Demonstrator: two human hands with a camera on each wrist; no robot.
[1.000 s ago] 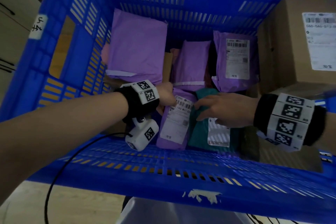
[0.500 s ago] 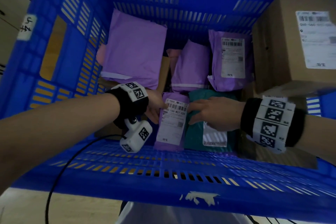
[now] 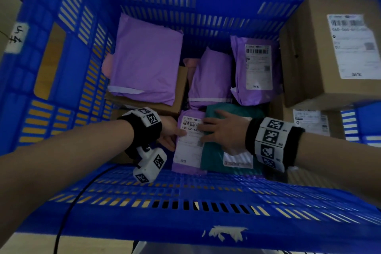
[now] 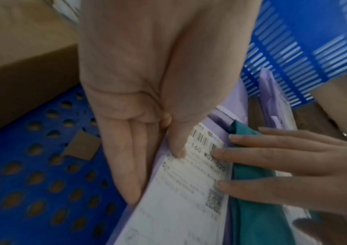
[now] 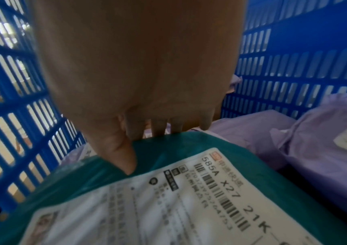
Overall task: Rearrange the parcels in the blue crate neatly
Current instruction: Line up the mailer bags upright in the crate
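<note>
In the blue crate [image 3: 185,192] a purple parcel with a white label [image 3: 186,156] stands against the near wall, beside a teal parcel [image 3: 212,154]. My left hand [image 3: 175,134] pinches the purple parcel's left edge: the thumb [image 4: 176,149] lies on the label and the fingers run behind the edge. My right hand [image 3: 208,130] lies flat on the teal parcel [image 5: 178,149], its straight fingers [image 4: 273,157] reaching over onto the purple parcel's label [image 4: 189,199].
A big purple parcel [image 3: 144,64] lies on a cardboard box [image 3: 179,93] at the back left. Two smaller purple parcels [image 3: 210,74] [image 3: 255,68] stand mid-crate. A large cardboard box [image 3: 329,51] fills the right side. A cardboard scrap [image 4: 82,145] lies on the perforated crate floor [image 4: 31,165].
My right hand has slid left from the teal parcel's top onto the purple parcel's label. My left thumb has come onto the label. Both parcels stay near the front wall.
</note>
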